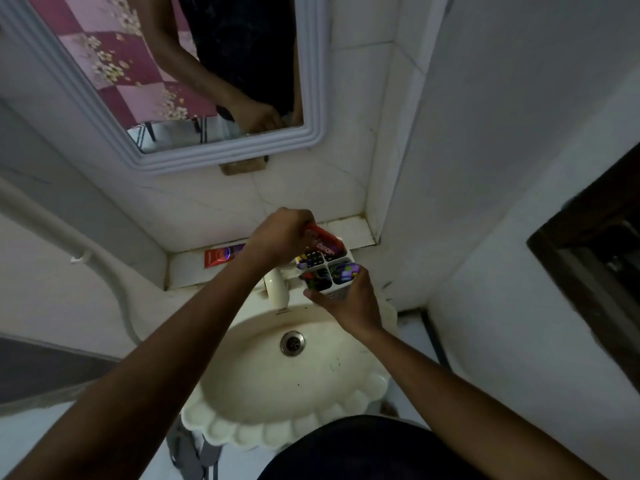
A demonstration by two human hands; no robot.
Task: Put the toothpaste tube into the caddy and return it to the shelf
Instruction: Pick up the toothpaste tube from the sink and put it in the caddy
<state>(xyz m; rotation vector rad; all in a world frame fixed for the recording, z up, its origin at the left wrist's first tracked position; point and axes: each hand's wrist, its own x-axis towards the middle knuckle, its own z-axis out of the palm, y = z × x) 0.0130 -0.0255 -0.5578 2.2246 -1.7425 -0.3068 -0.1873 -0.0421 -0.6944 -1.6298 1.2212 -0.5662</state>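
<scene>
A white caddy with four compartments hovers above the sink's back edge, close to the tiled shelf. My right hand grips it from the near side and underneath. A red toothpaste tube slants into the caddy's far compartment, and my left hand is closed around its upper end. Small colourful items fill the other compartments. A second red tube lies flat on the shelf to the left.
A cream scalloped sink with a metal drain lies below the hands, its tap just left of the caddy. A white-framed mirror hangs above. A white pipe runs down the left wall; a dark window frame at right.
</scene>
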